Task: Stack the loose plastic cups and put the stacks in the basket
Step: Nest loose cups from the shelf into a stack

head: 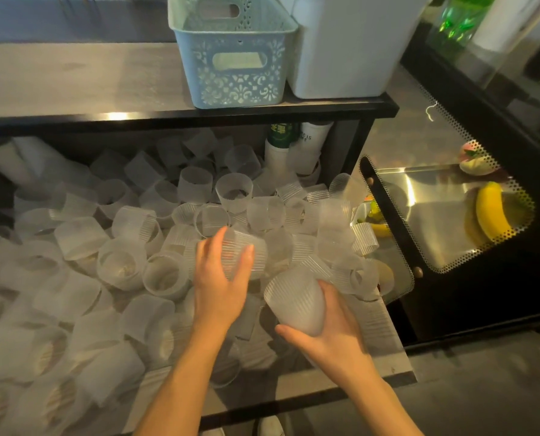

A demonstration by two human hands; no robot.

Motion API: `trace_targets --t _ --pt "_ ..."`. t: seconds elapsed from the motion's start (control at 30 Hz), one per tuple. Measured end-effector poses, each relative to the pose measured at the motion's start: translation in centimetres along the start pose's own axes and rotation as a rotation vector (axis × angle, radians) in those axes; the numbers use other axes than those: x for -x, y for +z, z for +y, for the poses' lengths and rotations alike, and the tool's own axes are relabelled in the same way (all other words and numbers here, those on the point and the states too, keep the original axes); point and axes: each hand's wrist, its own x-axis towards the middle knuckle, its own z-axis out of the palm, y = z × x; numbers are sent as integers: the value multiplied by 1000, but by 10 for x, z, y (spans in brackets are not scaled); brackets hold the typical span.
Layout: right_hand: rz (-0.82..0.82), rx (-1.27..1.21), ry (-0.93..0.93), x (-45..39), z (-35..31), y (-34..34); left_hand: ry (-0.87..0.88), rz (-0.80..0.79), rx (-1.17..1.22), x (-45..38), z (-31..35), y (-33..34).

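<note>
Cups (130, 265) loose below; left hand (221, 278) curled over one ribbed cup (246, 250), right hand (328, 325) gripping another cup (297, 303).

Cups (127, 265): frosted translucent white, many with fine vertical ribbing. Basket (231, 58): pale blue, lacy floral cut-out pattern. Bin (344, 55) beside it: plain white. Shelf (73, 77): grey wood grain, black edge. Banana (492, 209): yellow. Perforated panel (445, 127): dotted, silvery.

L hand (223, 278) grips ribbed cup (246, 251); R hand (328, 328) holds cup stack (297, 305), pile (105, 262) below.
</note>
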Motion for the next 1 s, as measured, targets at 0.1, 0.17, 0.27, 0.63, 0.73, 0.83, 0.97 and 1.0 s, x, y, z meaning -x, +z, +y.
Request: trace_targets --t 0.1,0.17,0.27,0.63,0.73,0.83,0.97,1.0 --pt "-12 64 -48 0 -7 2 -34 6 176 5 16 -26" --pt "-9 85 -96 0 -12 4 -29 -72 201 13 24 -38" --pt "-44 21 -138 0 -20 8 1 -182 211 23 29 -48" --pt "-118 94 -231 14 -35 11 119 -282 21 32 31 -65" --pt "-130 125 -232 19 -36 12 107 -334 -18 38 29 -63" --pt "-116 110 -220 22 -39 12 111 -386 -33 50 30 -55" --pt "-127 102 -193 27 -33 10 59 -471 10 66 28 -44" --pt "-131 98 -187 28 -31 9 47 -492 36 67 28 -43"
